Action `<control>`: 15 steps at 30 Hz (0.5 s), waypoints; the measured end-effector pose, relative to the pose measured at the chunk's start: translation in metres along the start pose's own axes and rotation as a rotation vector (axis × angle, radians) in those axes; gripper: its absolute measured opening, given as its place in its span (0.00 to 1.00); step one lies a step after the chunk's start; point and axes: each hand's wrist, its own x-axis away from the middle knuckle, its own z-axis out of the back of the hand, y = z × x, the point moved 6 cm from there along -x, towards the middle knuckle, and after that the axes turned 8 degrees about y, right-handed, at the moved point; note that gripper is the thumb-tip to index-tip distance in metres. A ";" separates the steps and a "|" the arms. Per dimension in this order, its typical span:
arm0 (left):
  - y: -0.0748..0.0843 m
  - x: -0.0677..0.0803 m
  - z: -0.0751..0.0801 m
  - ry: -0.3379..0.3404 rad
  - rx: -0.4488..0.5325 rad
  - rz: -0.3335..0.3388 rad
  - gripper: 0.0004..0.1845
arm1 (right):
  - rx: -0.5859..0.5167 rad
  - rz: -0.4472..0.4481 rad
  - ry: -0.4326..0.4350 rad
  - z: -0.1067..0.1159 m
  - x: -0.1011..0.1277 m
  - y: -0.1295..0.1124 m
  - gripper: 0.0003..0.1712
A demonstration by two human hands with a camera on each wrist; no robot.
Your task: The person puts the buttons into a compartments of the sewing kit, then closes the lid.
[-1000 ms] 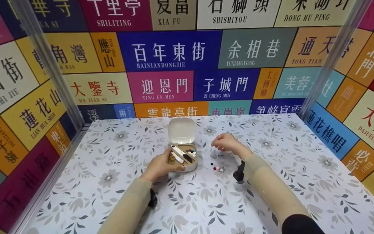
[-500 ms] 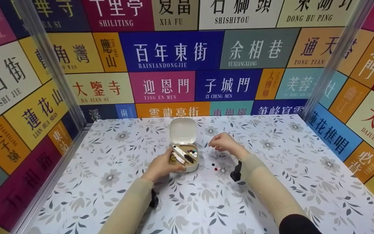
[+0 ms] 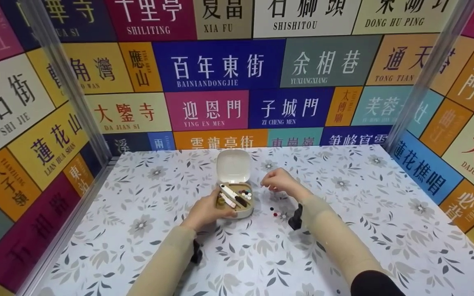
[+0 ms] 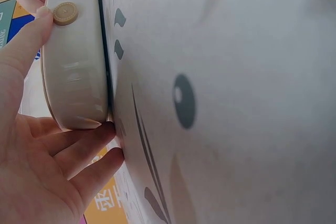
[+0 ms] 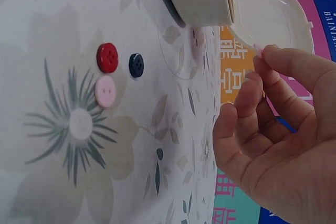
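A white sewing box [image 3: 243, 213] stands on the table with its lid [image 3: 234, 166] raised. My left hand [image 3: 205, 211] grips its left side, the thumb at the front by a tan round knob [image 4: 65, 13] and the fingers on the far side. In the box lie a white tool with a black end [image 3: 233, 194], a pale slim item [image 3: 228, 200] and a group of small buttons [image 3: 245, 193]. Just right of the box, above the table, my right hand [image 3: 284, 183] pinches a small pale-pink button [image 5: 258, 50] between thumb and index finger.
Right of the box on the table lie a red button [image 5: 107, 57], a dark blue button [image 5: 136, 65] and a pink button [image 5: 105, 91]. A pinkish button [image 5: 197, 36] shows close to the box. Printed wall panels [image 3: 220, 65] enclose the back and sides.
My right hand has drifted a little left, nearer the box, keeping its pinch. My left hand stays on the box. The whole head view has shifted slightly.
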 end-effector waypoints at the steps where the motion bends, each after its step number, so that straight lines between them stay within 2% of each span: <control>1: 0.000 -0.001 0.000 0.001 -0.007 -0.006 0.64 | -0.001 0.005 -0.002 -0.001 0.001 -0.001 0.10; 7: 0.001 -0.002 0.000 0.009 -0.035 -0.044 0.62 | -0.013 0.027 0.001 -0.008 0.002 -0.008 0.08; 15: 0.000 -0.004 -0.001 0.004 -0.021 -0.036 0.63 | -0.013 0.027 -0.005 -0.016 -0.001 -0.012 0.07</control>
